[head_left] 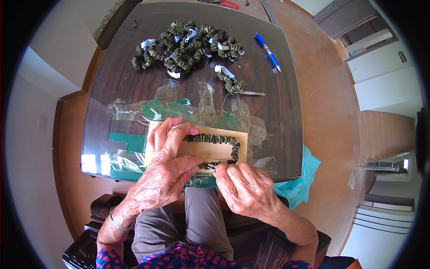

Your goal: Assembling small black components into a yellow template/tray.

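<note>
A dark olive ruffled elastic band [214, 139] is stretched as a loop over a tan cardboard card [210, 150] near the table's front edge. My left hand [166, 154] presses on the left part of the card, with its fingers pinching the band's upper left end. My right hand [244, 186] grips the band's lower edge at the card's bottom, beside the left thumb. A pile of similar ruffled bands [188, 45] with white tags lies at the far side of the table, and one separate band [233, 83] lies to its right.
The dark glass-topped table [134, 89] also carries clear plastic bags [206, 101], green sheets [127, 141] and a blue pen [268, 52]. A teal bag [298, 184] hangs off the right front corner. Wooden floor and stairs lie to the right.
</note>
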Available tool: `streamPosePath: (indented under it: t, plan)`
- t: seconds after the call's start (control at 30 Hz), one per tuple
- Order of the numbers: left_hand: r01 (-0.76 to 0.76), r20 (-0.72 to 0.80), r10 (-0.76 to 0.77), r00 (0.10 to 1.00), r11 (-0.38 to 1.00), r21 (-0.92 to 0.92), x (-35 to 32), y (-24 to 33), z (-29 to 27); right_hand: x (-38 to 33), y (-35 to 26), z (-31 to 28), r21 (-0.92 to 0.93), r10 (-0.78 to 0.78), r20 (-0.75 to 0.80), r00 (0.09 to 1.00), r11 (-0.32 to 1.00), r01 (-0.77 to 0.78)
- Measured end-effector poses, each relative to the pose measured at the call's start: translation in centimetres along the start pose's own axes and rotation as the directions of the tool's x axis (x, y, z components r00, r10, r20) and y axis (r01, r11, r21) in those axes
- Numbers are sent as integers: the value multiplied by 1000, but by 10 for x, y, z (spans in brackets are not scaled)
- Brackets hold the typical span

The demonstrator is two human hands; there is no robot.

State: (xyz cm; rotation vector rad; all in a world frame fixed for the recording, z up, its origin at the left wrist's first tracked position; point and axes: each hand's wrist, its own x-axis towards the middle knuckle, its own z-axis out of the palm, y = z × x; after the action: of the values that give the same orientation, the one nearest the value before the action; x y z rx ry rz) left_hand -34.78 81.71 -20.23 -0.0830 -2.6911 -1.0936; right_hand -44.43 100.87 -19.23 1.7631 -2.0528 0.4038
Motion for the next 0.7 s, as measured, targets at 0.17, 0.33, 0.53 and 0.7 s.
streamPosePath:
  t: [0.17, 0.33, 0.53, 0.7]
  plan:
    - [6, -5, -6, 1000, 1000, -9, -2, 3, -1, 0, 3, 0, 27, -65, -7, 998, 997, 65]
    - [18, -28, -19, 999, 999, -40, -5, 4, -2, 5, 4, -3, 89, -89, -6, 996, 992, 89]
    - [-11, -47, 9, 999, 999, -33, -7, 2, 0, 4, -5, 6, 242, 88, -26, 996, 967, -79]
    - [-53, -105, 53, 993, 999, 5, -7, 4, 5, -2, -17, 16, 375, 254, -30, 967, 899, -224]
